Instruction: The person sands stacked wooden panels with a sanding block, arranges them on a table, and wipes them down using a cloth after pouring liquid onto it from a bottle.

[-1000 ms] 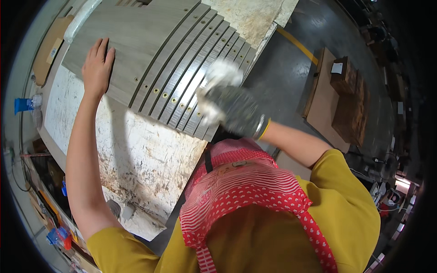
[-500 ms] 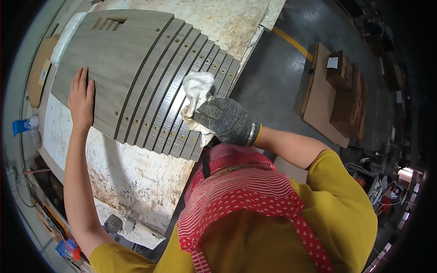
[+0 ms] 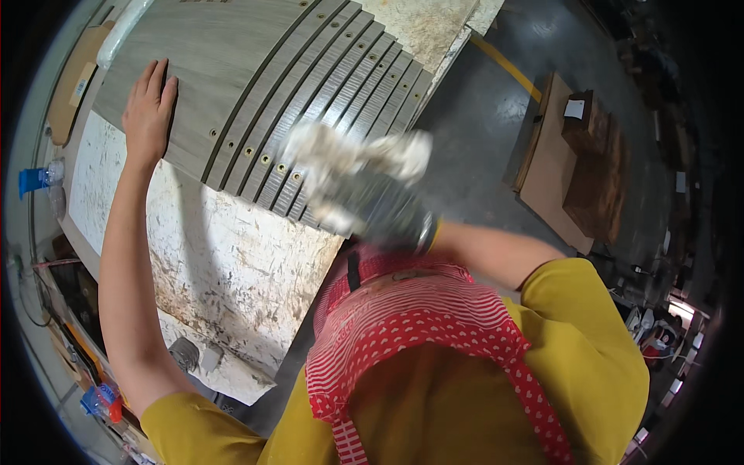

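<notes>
A stack of grey wood-grain panels (image 3: 211, 66) lies staggered on the table, its edges stepped one past another. Brass-coloured ring inserts (image 3: 265, 160) run along the ends of the steps. My left hand (image 3: 149, 116) is bare and rests flat on the top panel, near its left edge, fingers stretched out. My right hand (image 3: 381, 208), in a dark grey glove, grips a bunched white cloth (image 3: 329, 151) over the near right part of the stepped edges. Motion blurs both cloth and glove, and I cannot tell whether the cloth touches the panels.
The worktable (image 3: 225, 263) has a stained, whitish covering. Brown boxes (image 3: 593, 170) stand on flat cardboard (image 3: 542, 182) on the floor at right. A cardboard piece (image 3: 77, 85) lies beyond the panels at left, and a blue-capped bottle (image 3: 43, 180) is at the left edge.
The cloth and my right hand have moved, and part of the cloth now flares out to the right. The panels and my left hand appear higher in the picture.
</notes>
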Tool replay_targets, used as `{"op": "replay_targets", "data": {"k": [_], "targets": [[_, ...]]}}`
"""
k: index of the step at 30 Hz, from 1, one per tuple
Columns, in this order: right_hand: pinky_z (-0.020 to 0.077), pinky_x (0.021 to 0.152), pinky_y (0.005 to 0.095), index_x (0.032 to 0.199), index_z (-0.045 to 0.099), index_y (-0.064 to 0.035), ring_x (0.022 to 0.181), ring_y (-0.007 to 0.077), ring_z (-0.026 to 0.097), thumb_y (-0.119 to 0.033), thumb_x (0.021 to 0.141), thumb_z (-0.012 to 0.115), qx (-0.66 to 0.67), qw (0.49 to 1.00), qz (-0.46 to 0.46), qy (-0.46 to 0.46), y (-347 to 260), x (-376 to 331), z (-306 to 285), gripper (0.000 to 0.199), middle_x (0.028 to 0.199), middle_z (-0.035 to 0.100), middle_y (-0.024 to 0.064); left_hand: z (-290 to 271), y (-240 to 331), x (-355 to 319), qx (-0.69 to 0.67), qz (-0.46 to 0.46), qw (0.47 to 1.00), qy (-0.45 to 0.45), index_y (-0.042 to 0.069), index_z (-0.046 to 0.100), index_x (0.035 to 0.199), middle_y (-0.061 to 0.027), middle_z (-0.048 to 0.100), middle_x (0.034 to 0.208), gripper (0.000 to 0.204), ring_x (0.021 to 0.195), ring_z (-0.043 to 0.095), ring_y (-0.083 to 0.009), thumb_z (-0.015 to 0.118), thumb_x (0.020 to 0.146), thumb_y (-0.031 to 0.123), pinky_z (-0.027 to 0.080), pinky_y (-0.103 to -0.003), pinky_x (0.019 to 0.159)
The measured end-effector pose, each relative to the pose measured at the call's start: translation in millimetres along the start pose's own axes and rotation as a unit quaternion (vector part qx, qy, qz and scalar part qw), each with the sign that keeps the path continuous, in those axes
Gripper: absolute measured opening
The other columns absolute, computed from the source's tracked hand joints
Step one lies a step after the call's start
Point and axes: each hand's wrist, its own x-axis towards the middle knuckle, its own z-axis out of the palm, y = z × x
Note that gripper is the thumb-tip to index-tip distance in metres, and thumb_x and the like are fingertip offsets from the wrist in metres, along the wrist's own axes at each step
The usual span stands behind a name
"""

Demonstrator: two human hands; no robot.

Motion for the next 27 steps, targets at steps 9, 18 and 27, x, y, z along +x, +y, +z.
{"op": "replay_targets", "data": {"k": [9, 18, 27], "targets": [[0.0489, 0.08, 0.0301, 0.104, 0.064, -0.006, 0.093, 0.02, 0.06, -0.023, 0.093, 0.053, -0.583, 0.75, 0.294, -0.104, -81, -11, 26, 0.023, 0.102, 0.061, 0.0118, 29, -28, -18, -0.018, 0.12, 0.992, 0.037, 0.016, 0.057, 0.124, -0.0144, 0.053, 0.13, 0.035, 0.119, 0.049, -0.0336, 0.05, 0.092, 0.028, 0.04, -0.044, 0.097], [0.0485, 0.083, 0.0331, 0.108, 0.063, -0.0055, 0.096, 0.022, 0.06, -0.02, 0.091, 0.056, -0.795, 0.592, 0.103, -0.081, -51, 14, -22, 0.023, 0.106, 0.061, 0.0124, 15, 3, -12, -0.028, -0.047, 0.998, 0.037, 0.012, 0.058, 0.123, -0.0127, 0.05, 0.131, 0.052, 0.127, 0.039, -0.0289, 0.044, 0.087, 0.047, 0.03, -0.049, 0.101], [0.0481, 0.085, 0.0362, 0.112, 0.061, -0.0049, 0.098, 0.024, 0.059, -0.017, 0.09, 0.058, -0.778, 0.608, 0.107, -0.119, -37, -1, -34, 0.025, 0.111, 0.06, 0.013, 28, 30, 9, -0.004, -0.074, 0.997, 0.009, 0.016, 0.058, 0.124, -0.0162, 0.051, 0.129, 0.048, 0.126, 0.04, -0.0319, 0.041, 0.09, 0.045, 0.026, -0.058, 0.104]]}}
